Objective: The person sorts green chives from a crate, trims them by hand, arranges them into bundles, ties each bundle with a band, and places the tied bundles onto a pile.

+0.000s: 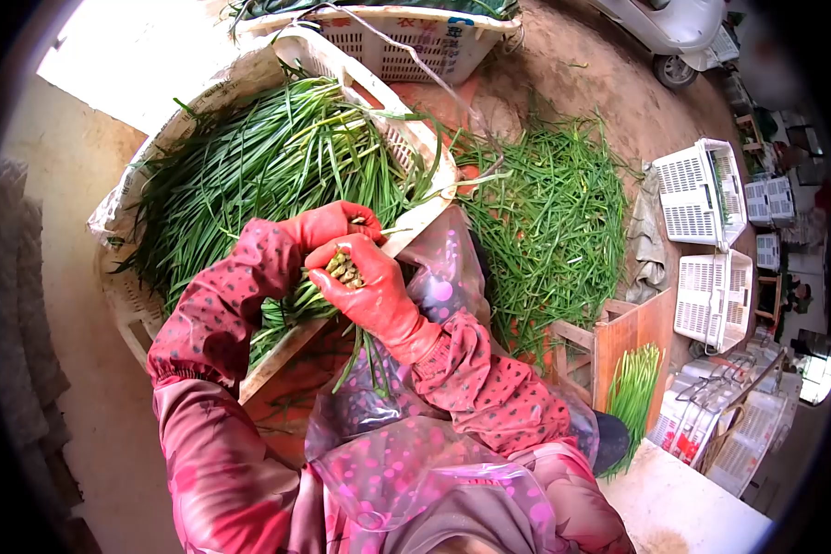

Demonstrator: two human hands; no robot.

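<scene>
My right hand [375,297], in a red rubber glove, is closed round a bunch of green stalks [345,269]. Their pale cut ends show at the top of the fist and leaves hang out below it. Just above, my left hand [328,224], in a matching glove, has its fingers curled together, with a thin pale stalk [394,231] sticking out on their right. Both hands are over the near edge of a large white basket [425,148] heaped with long green leaves [249,157].
Loose green leaves [559,222] lie on the floor to the right. Another basket [406,46] stands behind. At right are white crates [692,198], a wooden board [630,342] with an upright green bunch [633,388], and a scooter [665,28].
</scene>
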